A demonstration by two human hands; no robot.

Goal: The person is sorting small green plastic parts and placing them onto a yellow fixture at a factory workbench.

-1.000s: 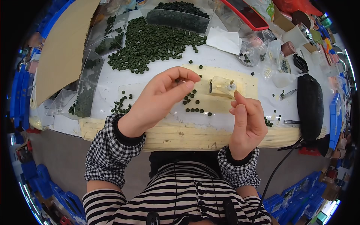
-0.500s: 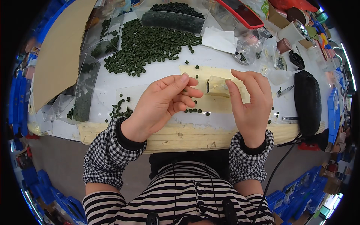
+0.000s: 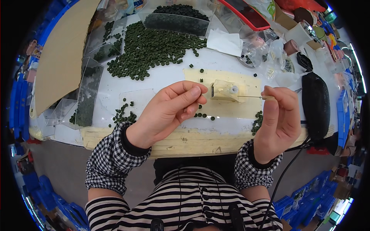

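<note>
I have my left hand (image 3: 167,111) pinched thumb to forefinger just left of the small cream block (image 3: 224,91), apparently on one tiny dark green ring, though it is too small to be sure; my right hand (image 3: 279,115) is closed on the end of a thin metal pin (image 3: 250,96) whose tip points into the block's right face. Half a second ago that hand lay over the block; it has since drawn out to the right, so the pin now shows clear of my fingers; I judge the block is free for the next ring. The block sits on the pale board (image 3: 246,109); loose rings (image 3: 204,114) lie near it, and the big green heap (image 3: 150,48) is farther off to the left.
</note>
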